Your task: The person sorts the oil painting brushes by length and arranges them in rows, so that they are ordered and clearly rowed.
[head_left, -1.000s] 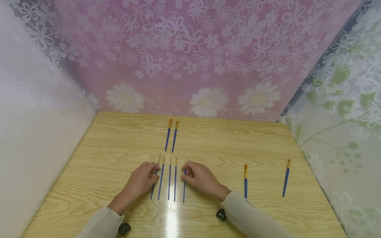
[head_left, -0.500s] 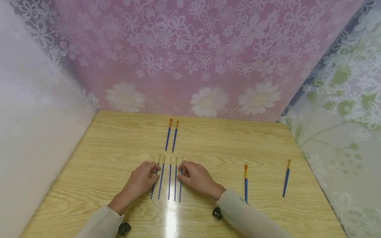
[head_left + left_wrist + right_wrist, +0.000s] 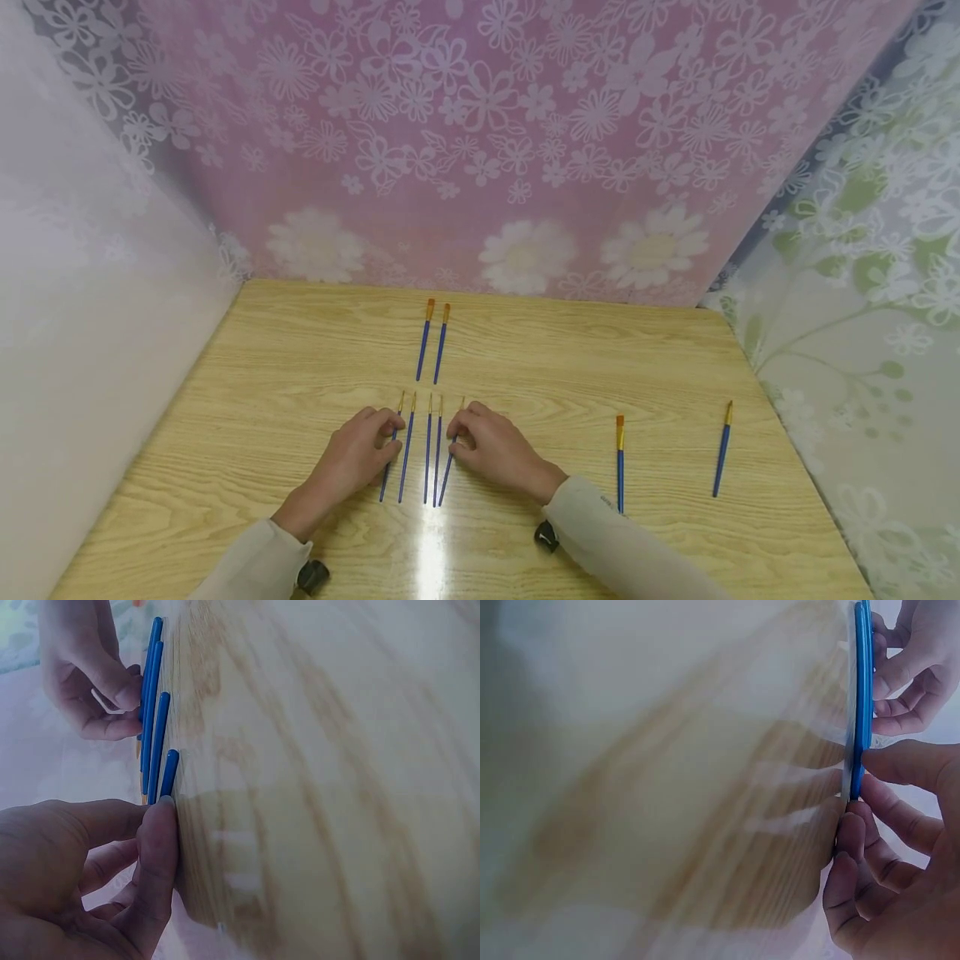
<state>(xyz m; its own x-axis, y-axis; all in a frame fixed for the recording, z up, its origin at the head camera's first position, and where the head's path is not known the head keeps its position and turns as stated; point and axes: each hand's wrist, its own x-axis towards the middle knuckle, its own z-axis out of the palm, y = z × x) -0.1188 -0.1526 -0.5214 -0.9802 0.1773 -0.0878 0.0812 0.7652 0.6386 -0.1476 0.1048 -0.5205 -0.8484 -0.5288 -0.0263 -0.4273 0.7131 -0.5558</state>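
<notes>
Thin paintbrushes with blue handles lie in a row on the table, bristles facing away. My left hand (image 3: 358,448) pinches the leftmost paintbrush (image 3: 385,485) between thumb and fingers. At the row's right end, my right hand (image 3: 497,448) pinches another paintbrush (image 3: 446,483), whose tip leans to the right. Three more paintbrushes lie between the hands: one (image 3: 407,454) near the left hand, then two close together, the second paintbrush (image 3: 438,450) beside the right hand's one. Blue handle ends (image 3: 159,727) show in the left wrist view. Fingers partly cover both pinched brushes.
Two wider flat paintbrushes (image 3: 423,346) lie side by side farther back on the wooden table (image 3: 562,358). To the right lie a flat brush (image 3: 620,467), partly behind the right sleeve, and a pointed brush (image 3: 722,454). Patterned cloth walls (image 3: 450,167) bound the table.
My right hand has shifted left with its paintbrush, which has turned from nearly straight to slanted. The neighbouring brush has slid left towards the middle one. My left hand has stayed still.
</notes>
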